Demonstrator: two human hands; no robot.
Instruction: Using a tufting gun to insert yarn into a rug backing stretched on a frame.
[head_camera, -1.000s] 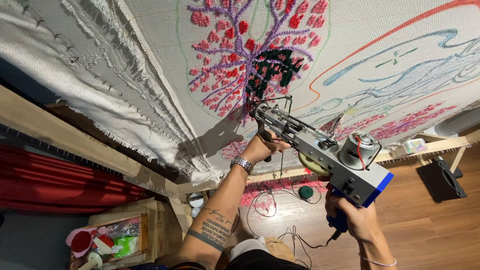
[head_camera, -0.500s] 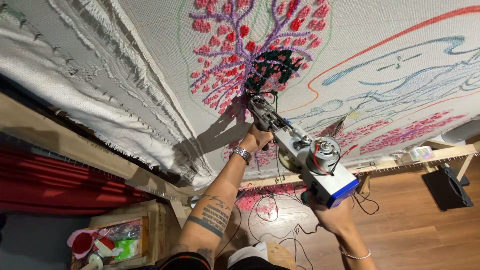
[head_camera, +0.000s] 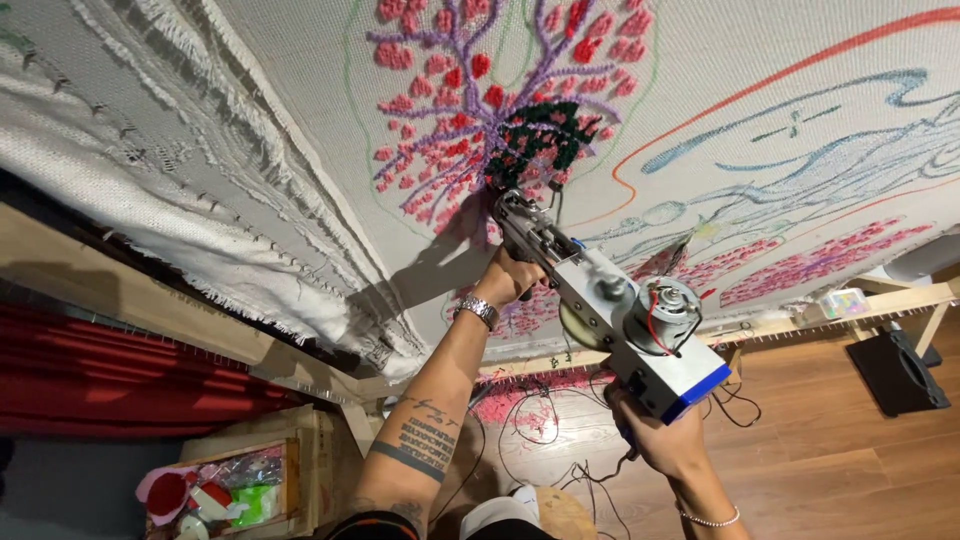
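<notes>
Presently: tufting gun (head_camera: 610, 305), likely rigid and weighty; left hand (head_camera: 508, 280) fingers wrapped on front grip, right hand (head_camera: 660, 440) clenching rear handle; nose against stretched cloth (head_camera: 800, 130).

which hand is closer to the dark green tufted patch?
Left. The left hand grips the front handle of the tufting gun, just below the green patch. The right hand holds the rear handle, well farther down.
</notes>
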